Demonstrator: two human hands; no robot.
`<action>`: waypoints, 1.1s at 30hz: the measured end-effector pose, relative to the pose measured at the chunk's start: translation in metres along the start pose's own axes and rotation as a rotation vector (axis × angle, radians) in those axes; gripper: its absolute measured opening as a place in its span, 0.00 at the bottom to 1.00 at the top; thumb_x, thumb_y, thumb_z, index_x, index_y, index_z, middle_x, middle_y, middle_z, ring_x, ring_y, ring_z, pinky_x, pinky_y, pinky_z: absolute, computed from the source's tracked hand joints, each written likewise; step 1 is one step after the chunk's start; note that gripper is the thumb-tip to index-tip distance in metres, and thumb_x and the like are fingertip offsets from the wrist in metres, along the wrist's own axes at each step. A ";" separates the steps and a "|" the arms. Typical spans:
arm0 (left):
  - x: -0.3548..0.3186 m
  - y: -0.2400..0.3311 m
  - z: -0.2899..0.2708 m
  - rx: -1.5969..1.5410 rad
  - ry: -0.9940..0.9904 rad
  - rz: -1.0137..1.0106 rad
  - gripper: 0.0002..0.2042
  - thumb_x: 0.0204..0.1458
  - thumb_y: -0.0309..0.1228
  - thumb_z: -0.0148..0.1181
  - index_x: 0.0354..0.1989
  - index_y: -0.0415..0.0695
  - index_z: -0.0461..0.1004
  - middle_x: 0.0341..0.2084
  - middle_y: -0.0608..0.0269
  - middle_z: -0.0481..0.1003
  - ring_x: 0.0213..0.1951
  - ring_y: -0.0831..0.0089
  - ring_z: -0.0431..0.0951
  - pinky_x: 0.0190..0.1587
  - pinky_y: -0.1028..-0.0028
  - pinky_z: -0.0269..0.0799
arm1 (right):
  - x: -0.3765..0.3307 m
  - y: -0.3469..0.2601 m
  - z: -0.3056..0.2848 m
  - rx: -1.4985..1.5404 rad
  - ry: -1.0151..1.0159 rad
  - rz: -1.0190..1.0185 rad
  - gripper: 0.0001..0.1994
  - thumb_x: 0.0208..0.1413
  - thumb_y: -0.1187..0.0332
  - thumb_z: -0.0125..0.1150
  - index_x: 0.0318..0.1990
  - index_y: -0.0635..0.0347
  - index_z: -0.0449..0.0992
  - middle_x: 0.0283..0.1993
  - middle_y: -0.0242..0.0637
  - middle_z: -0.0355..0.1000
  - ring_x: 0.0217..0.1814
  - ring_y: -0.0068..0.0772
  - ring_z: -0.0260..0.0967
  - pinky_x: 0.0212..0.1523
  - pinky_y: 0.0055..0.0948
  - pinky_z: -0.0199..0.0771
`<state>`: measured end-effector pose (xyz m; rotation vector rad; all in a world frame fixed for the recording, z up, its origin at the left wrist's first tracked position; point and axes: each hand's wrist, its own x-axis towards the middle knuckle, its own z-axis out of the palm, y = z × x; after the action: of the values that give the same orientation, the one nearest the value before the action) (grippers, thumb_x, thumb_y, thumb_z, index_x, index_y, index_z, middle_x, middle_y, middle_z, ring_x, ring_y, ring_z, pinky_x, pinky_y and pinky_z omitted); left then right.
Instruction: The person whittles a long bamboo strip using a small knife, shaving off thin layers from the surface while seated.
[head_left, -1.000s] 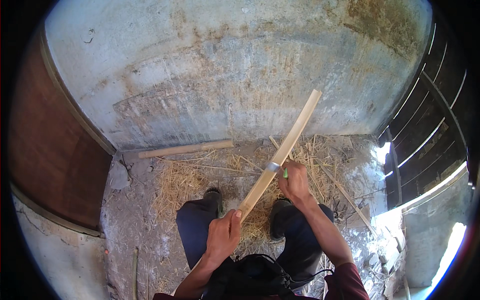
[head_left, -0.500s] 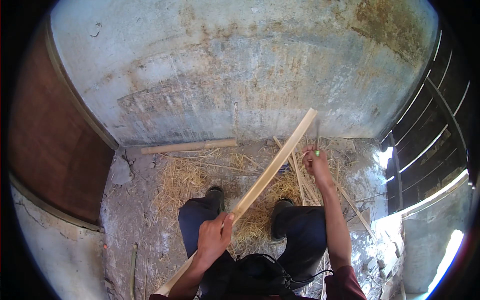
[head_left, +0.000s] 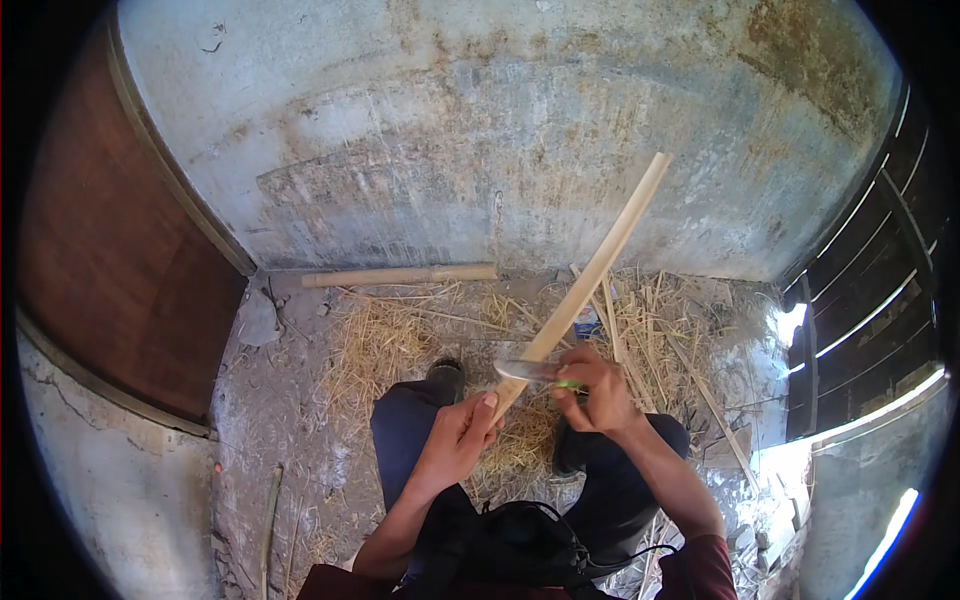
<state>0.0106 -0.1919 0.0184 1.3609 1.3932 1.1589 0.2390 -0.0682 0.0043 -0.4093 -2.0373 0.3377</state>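
A long pale split-bamboo strip (head_left: pixel 603 262) slants up and away to the right in front of me, its far end in front of the wall. My left hand (head_left: pixel 458 440) is closed round the strip's near part, thumb on top. In my right hand (head_left: pixel 600 395) is a knife (head_left: pixel 527 371), gripped by a handle that shows a bit of green. Its blade lies across the strip just beyond my left thumb, touching or very close to it. My fingers hide most of the handle.
Shavings (head_left: pixel 375 340) litter the dirt floor round my boots. A bamboo pole (head_left: pixel 400 275) lies along the stained wall (head_left: pixel 420 170). More thin strips (head_left: pixel 712 405) lie at the right, near dark slats (head_left: pixel 870 290). A brown door panel (head_left: pixel 120 260) stands at the left.
My right hand has brought the knife from beside the strip's far part down and left, across the strip near my left hand. The strip has slid farther away through or with my left hand.
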 end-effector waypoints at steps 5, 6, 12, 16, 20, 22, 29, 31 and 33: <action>0.003 0.018 -0.001 -0.151 -0.154 -0.130 0.25 0.80 0.47 0.39 0.33 0.43 0.71 0.17 0.75 0.64 0.16 0.87 0.59 0.19 0.78 0.57 | 0.002 -0.002 0.008 -0.073 -0.096 -0.167 0.21 0.56 0.72 0.75 0.54 0.54 0.73 0.40 0.40 0.77 0.29 0.41 0.79 0.26 0.36 0.79; 0.004 0.015 -0.001 -0.151 -0.155 -0.131 0.25 0.80 0.47 0.39 0.33 0.43 0.71 0.17 0.75 0.64 0.16 0.87 0.59 0.19 0.78 0.57 | 0.002 -0.003 0.009 -0.077 -0.088 -0.175 0.21 0.56 0.71 0.76 0.54 0.54 0.74 0.39 0.39 0.77 0.28 0.40 0.79 0.26 0.36 0.79; 0.003 0.000 -0.005 -0.238 -0.204 -0.144 0.24 0.80 0.45 0.39 0.34 0.43 0.71 0.17 0.77 0.62 0.14 0.88 0.57 0.17 0.81 0.55 | 0.000 -0.004 0.013 -0.029 -0.070 -0.183 0.19 0.56 0.69 0.77 0.53 0.53 0.77 0.38 0.38 0.76 0.27 0.38 0.78 0.25 0.35 0.78; 0.003 0.008 -0.004 -0.269 -0.205 -0.156 0.23 0.79 0.44 0.39 0.34 0.43 0.72 0.17 0.76 0.63 0.15 0.88 0.58 0.17 0.81 0.55 | -0.002 -0.002 0.012 -0.055 -0.061 -0.208 0.17 0.57 0.65 0.78 0.51 0.51 0.78 0.36 0.37 0.76 0.25 0.37 0.77 0.23 0.35 0.76; 0.001 0.007 -0.002 -0.276 -0.187 -0.124 0.24 0.80 0.45 0.39 0.34 0.43 0.71 0.17 0.76 0.64 0.15 0.88 0.59 0.18 0.80 0.56 | -0.003 -0.002 0.015 -0.038 -0.039 -0.193 0.18 0.57 0.63 0.78 0.51 0.52 0.77 0.35 0.37 0.76 0.24 0.36 0.76 0.22 0.35 0.75; 0.001 0.005 -0.001 -0.216 -0.158 -0.089 0.23 0.80 0.45 0.39 0.34 0.43 0.71 0.17 0.76 0.63 0.15 0.88 0.59 0.18 0.80 0.56 | -0.003 -0.001 0.017 -0.027 -0.024 -0.165 0.17 0.58 0.62 0.78 0.48 0.53 0.77 0.34 0.37 0.75 0.23 0.35 0.75 0.21 0.34 0.73; -0.002 0.017 0.012 -0.055 0.003 0.016 0.24 0.80 0.41 0.40 0.30 0.41 0.69 0.17 0.72 0.65 0.20 0.83 0.61 0.24 0.74 0.57 | -0.001 -0.006 0.017 -0.069 0.043 -0.085 0.18 0.57 0.57 0.80 0.43 0.52 0.74 0.29 0.34 0.75 0.22 0.35 0.74 0.21 0.33 0.70; -0.002 0.020 0.013 -0.023 0.010 0.008 0.24 0.80 0.40 0.40 0.30 0.40 0.69 0.17 0.71 0.65 0.20 0.82 0.61 0.25 0.73 0.57 | -0.002 -0.005 0.018 -0.037 0.053 -0.052 0.19 0.55 0.55 0.81 0.41 0.52 0.74 0.28 0.33 0.74 0.22 0.35 0.75 0.21 0.34 0.70; -0.003 0.022 0.014 0.008 0.017 0.000 0.24 0.80 0.39 0.40 0.29 0.40 0.70 0.17 0.69 0.65 0.21 0.81 0.61 0.26 0.71 0.57 | -0.003 -0.004 0.018 -0.044 0.065 -0.051 0.20 0.54 0.55 0.82 0.40 0.52 0.74 0.28 0.33 0.75 0.22 0.35 0.75 0.22 0.34 0.70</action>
<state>0.0295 -0.1943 0.0366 1.3599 1.4114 1.1683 0.2238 -0.0743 -0.0046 -0.3904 -1.9906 0.2455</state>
